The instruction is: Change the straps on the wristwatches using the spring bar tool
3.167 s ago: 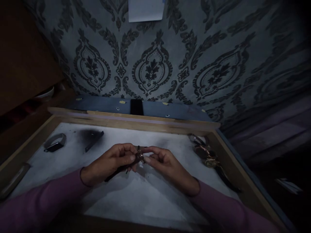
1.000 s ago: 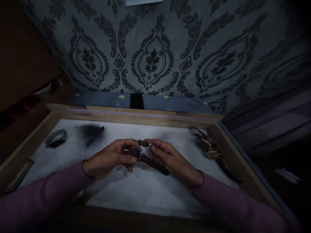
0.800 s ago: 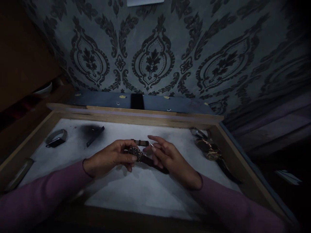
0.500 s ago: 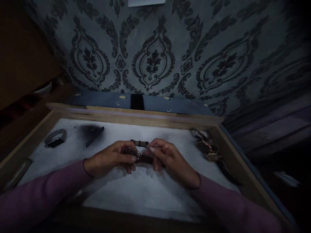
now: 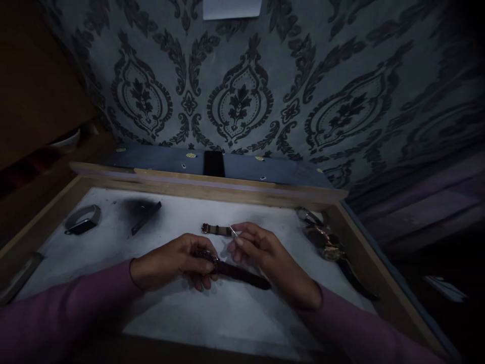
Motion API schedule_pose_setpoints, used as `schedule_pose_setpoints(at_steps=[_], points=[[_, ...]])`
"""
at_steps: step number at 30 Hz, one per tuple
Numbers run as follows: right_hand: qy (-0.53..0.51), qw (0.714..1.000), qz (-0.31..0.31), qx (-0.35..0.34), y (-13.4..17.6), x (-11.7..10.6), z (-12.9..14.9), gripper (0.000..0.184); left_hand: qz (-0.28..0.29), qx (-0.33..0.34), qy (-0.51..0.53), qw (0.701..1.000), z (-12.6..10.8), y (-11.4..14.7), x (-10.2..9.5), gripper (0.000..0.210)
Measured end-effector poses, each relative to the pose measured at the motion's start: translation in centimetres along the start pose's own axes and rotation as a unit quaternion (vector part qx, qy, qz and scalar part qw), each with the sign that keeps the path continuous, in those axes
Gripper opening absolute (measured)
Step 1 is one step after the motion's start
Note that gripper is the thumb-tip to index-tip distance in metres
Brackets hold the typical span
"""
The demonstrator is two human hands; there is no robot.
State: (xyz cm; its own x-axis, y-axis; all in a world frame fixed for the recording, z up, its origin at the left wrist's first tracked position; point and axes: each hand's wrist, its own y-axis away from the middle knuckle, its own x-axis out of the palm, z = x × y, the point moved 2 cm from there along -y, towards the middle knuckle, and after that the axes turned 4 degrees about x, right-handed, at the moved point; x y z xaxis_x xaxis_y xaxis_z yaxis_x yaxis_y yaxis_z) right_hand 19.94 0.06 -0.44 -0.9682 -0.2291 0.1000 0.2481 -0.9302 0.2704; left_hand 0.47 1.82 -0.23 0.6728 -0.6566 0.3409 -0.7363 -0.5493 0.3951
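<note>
My left hand (image 5: 178,263) is closed round a wristwatch case (image 5: 209,257), thumb on top and fingers beneath. From the case a dark brown strap half (image 5: 246,276) stretches right, below my right hand. My right hand (image 5: 269,258) pinches a thin silver pin (image 5: 232,231) between thumb and forefinger, apart from the case. Just beyond the fingers, a separate strap piece with a buckle (image 5: 217,230) lies on the white surface (image 5: 174,318); its right end is partly hidden by the right hand.
A wooden rim (image 5: 235,185) frames the white surface. On the left are a grey-banded smartwatch (image 5: 82,221), a dark blue bar (image 5: 146,218) and a greyish band (image 5: 22,275). Several watches (image 5: 331,253) lie along the right side. A black phone (image 5: 214,163) rests behind the rim.
Both hands have come lower, and the right hand has drawn off from the watch case. The attached strap half now shows at full length, and the buckle piece is less covered.
</note>
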Motion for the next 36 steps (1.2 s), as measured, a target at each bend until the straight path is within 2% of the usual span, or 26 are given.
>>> schedule_pose_setpoints(at_steps=[4,11,17,22,32,36], points=[[0.025,1.0,0.008,-0.002,0.5,0.3,0.2,0.026,-0.012,0.005,0.003,1.0,-0.5,0.2,0.1,0.026],[0.212,0.975,-0.012,-0.063,1.3,1.0,0.2,0.029,-0.011,0.005,0.002,1.0,-0.7,0.2,-0.1,0.029],[0.191,0.98,0.038,-0.039,1.7,1.4,0.5,0.025,-0.016,0.018,0.017,1.0,-0.9,0.2,-0.2,0.029],[0.194,0.978,0.06,-0.044,1.7,1.6,0.7,0.026,-0.016,0.027,0.011,0.999,-0.8,0.3,-0.1,0.026],[0.26,0.96,0.052,-0.095,1.9,1.8,0.8,0.03,-0.014,0.044,-0.006,0.999,-1.0,0.4,0.0,0.025],[0.257,0.961,0.055,-0.086,2.0,1.9,1.0,0.027,-0.011,0.044,-0.011,0.999,-1.1,0.5,0.0,0.025]])
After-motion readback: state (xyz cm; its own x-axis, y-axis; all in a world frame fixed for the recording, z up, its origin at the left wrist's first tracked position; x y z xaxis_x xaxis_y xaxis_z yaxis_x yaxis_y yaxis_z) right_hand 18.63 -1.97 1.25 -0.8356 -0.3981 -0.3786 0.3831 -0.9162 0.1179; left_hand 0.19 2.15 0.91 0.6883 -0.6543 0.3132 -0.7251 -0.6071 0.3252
